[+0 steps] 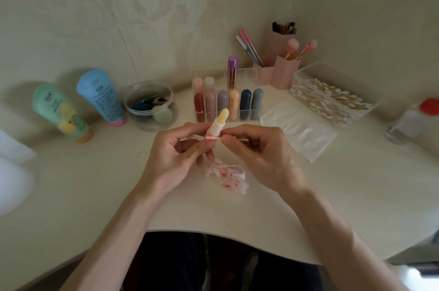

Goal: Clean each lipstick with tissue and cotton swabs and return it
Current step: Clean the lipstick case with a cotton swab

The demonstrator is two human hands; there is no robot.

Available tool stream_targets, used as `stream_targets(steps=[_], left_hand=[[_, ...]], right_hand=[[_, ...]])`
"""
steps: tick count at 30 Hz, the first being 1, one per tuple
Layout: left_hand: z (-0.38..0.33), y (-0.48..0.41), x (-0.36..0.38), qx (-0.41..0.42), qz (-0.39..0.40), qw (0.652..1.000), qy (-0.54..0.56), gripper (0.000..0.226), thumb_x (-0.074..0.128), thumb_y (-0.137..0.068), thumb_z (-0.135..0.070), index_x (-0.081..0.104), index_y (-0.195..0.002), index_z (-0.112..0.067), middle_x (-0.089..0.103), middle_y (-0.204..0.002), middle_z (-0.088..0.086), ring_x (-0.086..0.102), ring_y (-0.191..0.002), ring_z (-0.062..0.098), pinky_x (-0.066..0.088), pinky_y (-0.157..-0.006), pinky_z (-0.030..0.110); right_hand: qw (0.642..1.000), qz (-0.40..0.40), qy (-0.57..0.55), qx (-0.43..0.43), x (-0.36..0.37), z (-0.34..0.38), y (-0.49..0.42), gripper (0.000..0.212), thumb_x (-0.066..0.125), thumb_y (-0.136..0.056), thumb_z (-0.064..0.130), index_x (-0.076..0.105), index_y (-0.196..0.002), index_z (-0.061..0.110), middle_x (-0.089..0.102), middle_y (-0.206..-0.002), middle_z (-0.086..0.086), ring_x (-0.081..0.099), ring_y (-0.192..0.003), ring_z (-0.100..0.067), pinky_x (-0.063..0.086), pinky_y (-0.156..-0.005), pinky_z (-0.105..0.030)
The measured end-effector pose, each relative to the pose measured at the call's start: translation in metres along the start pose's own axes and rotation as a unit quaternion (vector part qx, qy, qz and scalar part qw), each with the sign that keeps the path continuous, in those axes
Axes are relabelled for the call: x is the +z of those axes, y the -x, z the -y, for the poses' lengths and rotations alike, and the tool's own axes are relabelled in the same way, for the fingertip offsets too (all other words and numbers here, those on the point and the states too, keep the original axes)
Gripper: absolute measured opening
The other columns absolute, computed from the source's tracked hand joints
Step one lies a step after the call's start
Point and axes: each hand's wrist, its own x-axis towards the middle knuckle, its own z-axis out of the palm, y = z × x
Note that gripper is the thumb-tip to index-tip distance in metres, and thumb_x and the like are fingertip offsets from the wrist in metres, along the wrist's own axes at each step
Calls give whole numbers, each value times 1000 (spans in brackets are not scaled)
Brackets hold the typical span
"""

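The light lipstick (219,122), its waxy tip soft, seemed best held by its stiff base — where the left hand (175,148) pinched it, the right hand (256,150) pinching a cotton swab (241,140).

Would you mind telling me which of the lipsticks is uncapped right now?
The pale yellow lipstick held in the left hand; those in the organizer all wear caps.
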Motion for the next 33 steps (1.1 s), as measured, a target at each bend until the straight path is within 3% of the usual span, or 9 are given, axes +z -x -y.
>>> stream_targets(steps=[5,8,10,14,19,24,27,31,33], left_hand=[[-1,0,1,9,-9,1000,15,33,74,-80,-8,75,-113,-13,76,-82,6,72,-65,20,58,-63,24],[-2,-1,0,-2,-36,999,25,29,77,-77,-8,74,-106,-9,79,-86,4,74,-65,22,58,-62,25],[-2,-1,-1,-1,-37,999,21,27,77,-78,-5,74,-106,-4,79,-88,6,75,-67,22,59,-64,25],[-4,1,0,6,-24,999,23,27,74,-85,-3,74,-112,-3,80,-97,8,77,-74,25,61,-68,26],[3,1,-2,-4,6,1000,15,37,80,-78,-7,73,-115,-6,80,-102,8,79,-84,28,63,-77,29],[7,0,1,-2,-4,1000,31,33,76,-81,-3,72,-113,1,76,-92,15,77,-75,26,61,-70,26],[8,1,1,-3,19,999,29,30,70,-88,-4,71,-118,-2,76,-90,12,77,-78,29,60,-67,29],[8,2,-2,4,51,999,-14,31,65,-95,-9,70,-126,-8,71,-90,2,70,-76,18,57,-66,30],[9,1,-3,10,56,998,-22,31,63,-97,-7,69,-128,-7,64,-94,3,65,-72,17,55,-67,28]], right_hand=[[1000,4,-21,11,1,-2,1,14,73,-99,15,82,-110,14,81,-99,1,75,-91,-35,57,-83,-59],[1000,-1,-17,9,2,-2,0,15,72,-98,11,82,-109,11,81,-98,4,76,-87,-21,59,-77,-34],[1000,0,-14,6,1,-2,0,15,72,-98,11,82,-109,10,81,-97,5,75,-86,-15,55,-77,-24],[1000,-7,-13,2,1,-1,-1,14,72,-98,9,81,-108,10,81,-95,5,75,-83,-17,55,-75,-22],[1000,-7,-16,-6,3,0,0,15,71,-98,7,81,-109,7,81,-100,4,77,-90,-13,56,-80,-20],[1000,-3,-19,-18,5,0,1,17,70,-99,5,80,-113,4,81,-105,3,77,-94,-13,57,-82,-21],[1000,2,-17,-19,5,2,2,17,69,-99,5,80,-112,4,81,-104,3,77,-94,-13,56,-80,-19],[1000,-8,-10,-15,3,0,1,15,71,-99,7,81,-110,8,81,-103,4,77,-95,-18,61,-84,-32],[1000,-12,-6,-11,3,-1,1,15,71,-98,8,81,-109,10,81,-100,6,77,-91,-15,59,-80,-27]])
